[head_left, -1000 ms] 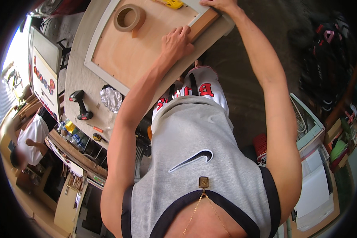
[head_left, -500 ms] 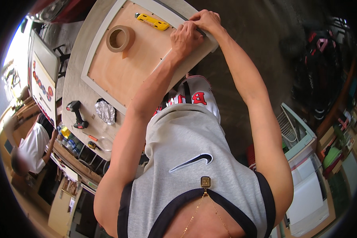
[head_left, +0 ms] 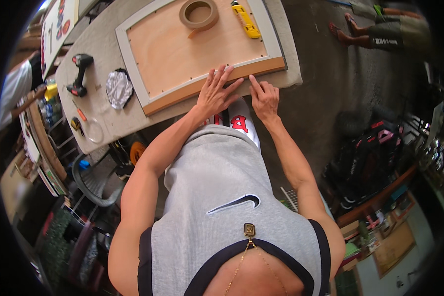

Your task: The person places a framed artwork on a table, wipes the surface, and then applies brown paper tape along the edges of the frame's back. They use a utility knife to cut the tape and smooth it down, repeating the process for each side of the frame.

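A framed panel lies back side up on the table, with a plywood backing (head_left: pixel 167 59) inside a white border (head_left: pixel 133 64). Along its near edge runs a strip of brown tape (head_left: pixel 261 66). My left hand (head_left: pixel 216 91) rests on this strip, fingers spread. Just right of it, my right hand (head_left: pixel 265 98) has its index finger stretched toward the same edge, the other fingers loosely bent; neither hand holds anything. On the backing sit a roll of brown tape (head_left: pixel 198 24), its loose end sticking out, and a yellow utility knife (head_left: pixel 246 20).
On the table's left side are a cordless drill (head_left: pixel 80 74), a crumpled silver foil-like piece (head_left: pixel 119 89), an orange-handled tool (head_left: pixel 82 114) and a tape measure (head_left: pixel 77 125). Another person's legs (head_left: pixel 357 34) show at far right; a person in white (head_left: pixel 17 91) stands left.
Both hands have left the panel's right corner and come down to its near edge. Brown tape now shows along that edge. The view has shifted, bringing another person's legs into sight.
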A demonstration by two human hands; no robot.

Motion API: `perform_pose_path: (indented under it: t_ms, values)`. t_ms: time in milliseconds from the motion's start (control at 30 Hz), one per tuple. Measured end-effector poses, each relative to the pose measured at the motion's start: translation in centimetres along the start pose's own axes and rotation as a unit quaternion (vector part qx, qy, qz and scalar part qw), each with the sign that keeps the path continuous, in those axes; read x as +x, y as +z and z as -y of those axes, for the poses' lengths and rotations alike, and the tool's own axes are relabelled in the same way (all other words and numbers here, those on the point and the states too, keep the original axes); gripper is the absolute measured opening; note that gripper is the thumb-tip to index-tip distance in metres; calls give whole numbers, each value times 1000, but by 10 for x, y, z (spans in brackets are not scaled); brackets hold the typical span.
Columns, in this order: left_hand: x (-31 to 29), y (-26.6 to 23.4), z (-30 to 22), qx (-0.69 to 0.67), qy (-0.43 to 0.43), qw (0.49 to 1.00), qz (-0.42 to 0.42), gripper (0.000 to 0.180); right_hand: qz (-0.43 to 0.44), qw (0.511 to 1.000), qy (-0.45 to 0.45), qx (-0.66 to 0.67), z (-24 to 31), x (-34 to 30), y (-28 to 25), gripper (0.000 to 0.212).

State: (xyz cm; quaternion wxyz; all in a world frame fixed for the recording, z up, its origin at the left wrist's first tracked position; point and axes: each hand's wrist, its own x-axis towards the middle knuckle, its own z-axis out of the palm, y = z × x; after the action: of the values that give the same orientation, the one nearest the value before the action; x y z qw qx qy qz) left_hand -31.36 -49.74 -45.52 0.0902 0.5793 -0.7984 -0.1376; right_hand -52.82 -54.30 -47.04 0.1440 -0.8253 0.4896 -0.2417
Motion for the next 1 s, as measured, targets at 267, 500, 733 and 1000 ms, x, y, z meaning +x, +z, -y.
perform_pose_path:
  t_ms: [267, 500, 733, 1000]
  values:
    - [-117, -18, 67, 25, -93, 994, -41, 49, 57, 983, 43, -172, -40, 13, -33, 36]
    - [-248, -43, 100, 111, -304, 939, -118, 47, 90, 949, 183, -242, -74, 28, -60, 32]
    - [-214, -26, 89, -12, -441, 855, -274, 71, 20, 975, 218, 50, -82, 46, -39, 52]
    - [-201, -12, 114, -147, -492, 804, -299, 67, 72, 959, 251, 110, -100, 63, -38, 53]
